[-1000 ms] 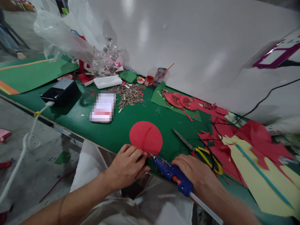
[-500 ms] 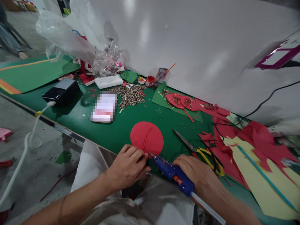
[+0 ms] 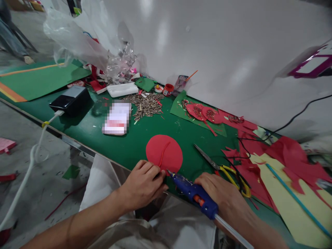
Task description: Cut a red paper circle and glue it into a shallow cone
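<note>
A red paper circle (image 3: 166, 152) lies on the green table (image 3: 129, 141), with a thin red strip (image 3: 163, 157) running down its middle. My left hand (image 3: 142, 185) is closed at the circle's near edge, its fingertips pinching the strip's lower end. My right hand (image 3: 224, 199) grips a blue hot glue gun (image 3: 193, 195) with a white glue stick out the back. The gun's nozzle points at the strip's end, right beside my left fingertips.
Yellow-handled scissors (image 3: 224, 169) lie just right of the circle. Red paper scraps (image 3: 285, 155), a yellow sheet (image 3: 293, 204) and a blue stick (image 3: 298, 200) fill the right. A heap of sunflower seeds (image 3: 146, 105), a black box (image 3: 70, 100) with white cable and plastic wrap (image 3: 85, 45) sit left and behind.
The view has shifted a little; both hands and the glue gun keep the same pose at the circle's near edge.
</note>
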The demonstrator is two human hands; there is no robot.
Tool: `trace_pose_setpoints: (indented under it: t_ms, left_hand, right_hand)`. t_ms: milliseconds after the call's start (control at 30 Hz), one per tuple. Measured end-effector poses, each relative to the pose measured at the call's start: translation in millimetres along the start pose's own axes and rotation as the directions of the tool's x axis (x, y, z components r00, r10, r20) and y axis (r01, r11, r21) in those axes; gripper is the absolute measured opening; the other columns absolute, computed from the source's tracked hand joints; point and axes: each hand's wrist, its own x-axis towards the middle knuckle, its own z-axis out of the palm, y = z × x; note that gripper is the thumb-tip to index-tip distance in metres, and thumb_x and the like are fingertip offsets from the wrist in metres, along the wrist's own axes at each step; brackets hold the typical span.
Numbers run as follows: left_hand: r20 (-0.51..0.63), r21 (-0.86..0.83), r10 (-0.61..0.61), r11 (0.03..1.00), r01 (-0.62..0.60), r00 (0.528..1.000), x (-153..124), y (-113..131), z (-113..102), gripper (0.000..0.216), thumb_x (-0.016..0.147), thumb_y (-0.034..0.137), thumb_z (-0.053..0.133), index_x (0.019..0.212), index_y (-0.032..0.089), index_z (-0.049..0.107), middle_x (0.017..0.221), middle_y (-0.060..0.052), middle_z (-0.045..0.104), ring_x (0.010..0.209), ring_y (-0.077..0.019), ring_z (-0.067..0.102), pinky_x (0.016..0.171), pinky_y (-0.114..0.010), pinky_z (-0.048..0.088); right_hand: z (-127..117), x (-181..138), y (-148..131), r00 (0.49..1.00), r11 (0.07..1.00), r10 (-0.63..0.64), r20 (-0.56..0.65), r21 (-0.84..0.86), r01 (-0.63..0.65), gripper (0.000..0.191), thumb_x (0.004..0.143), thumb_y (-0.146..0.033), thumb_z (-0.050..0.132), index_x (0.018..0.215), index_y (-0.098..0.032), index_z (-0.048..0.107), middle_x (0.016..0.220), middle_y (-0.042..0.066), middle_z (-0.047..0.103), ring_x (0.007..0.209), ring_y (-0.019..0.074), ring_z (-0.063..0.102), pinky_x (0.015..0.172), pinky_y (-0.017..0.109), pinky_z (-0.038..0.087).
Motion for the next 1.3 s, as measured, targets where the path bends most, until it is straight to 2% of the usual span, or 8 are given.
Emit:
trace_pose_setpoints:
  t_ms: [200, 533, 1033, 1300]
  left_hand:
    - [-0.017, 0.0, 0.002, 1.0, -0.002, 1.0, 1, 0, 0, 0.028, 0.089, 0.036, 0.042, 0.097, 0.015, 0.058, 0.08, -0.005, 0.058, 0.074, -0.0172, 0.049, 0.066, -0.034, 0.036]
    - [-0.011, 0.012, -0.006, 1.0, 0.006, 1.0, 1, 0, 1, 0.029, 0.089, 0.037, 0.042, 0.098, 0.015, 0.059, 0.081, -0.005, 0.058, 0.074, -0.0173, 0.049, 0.066, -0.034, 0.035]
    - [-0.025, 0.004, -0.01, 1.0, 0.01, 1.0, 1, 0, 0, 0.028, 0.089, 0.037, 0.043, 0.097, 0.016, 0.059, 0.08, -0.004, 0.059, 0.074, -0.0174, 0.049, 0.066, -0.034, 0.035]
    - [-0.021, 0.002, -0.015, 1.0, 0.015, 1.0, 2, 0, -1, 0.026, 0.088, 0.036, 0.045, 0.097, 0.016, 0.059, 0.08, -0.004, 0.058, 0.074, -0.0175, 0.048, 0.065, -0.034, 0.034]
  right_hand:
    - [0, 1, 0, 1.0, 1.0, 0.014, -0.002, 0.013, -0.014, 0.015, 0.081, -0.013, 0.04, 0.085, -0.018, 0.053, 0.074, 0.004, 0.056, 0.065, 0.019, 0.051, 0.06, 0.03, 0.034]
    - [-3, 1, 0, 0.995, 0.997, 0.083, 0.063, 0.004, -0.083, 0.015, 0.081, -0.012, 0.041, 0.081, -0.019, 0.054, 0.071, 0.003, 0.056, 0.062, 0.0175, 0.051, 0.058, 0.029, 0.032]
    - [-7, 3, -6, 0.996, 0.998, 0.06, 0.06, 0.01, -0.061, 0.016, 0.078, -0.008, 0.043, 0.081, -0.018, 0.055, 0.072, 0.004, 0.056, 0.063, 0.0178, 0.05, 0.058, 0.029, 0.033]
    - [-13, 6, -9, 0.993, 0.999, 0.046, 0.109, -0.006, -0.046, 0.015, 0.075, -0.008, 0.045, 0.082, -0.017, 0.056, 0.072, 0.004, 0.056, 0.063, 0.0187, 0.051, 0.058, 0.029, 0.034]
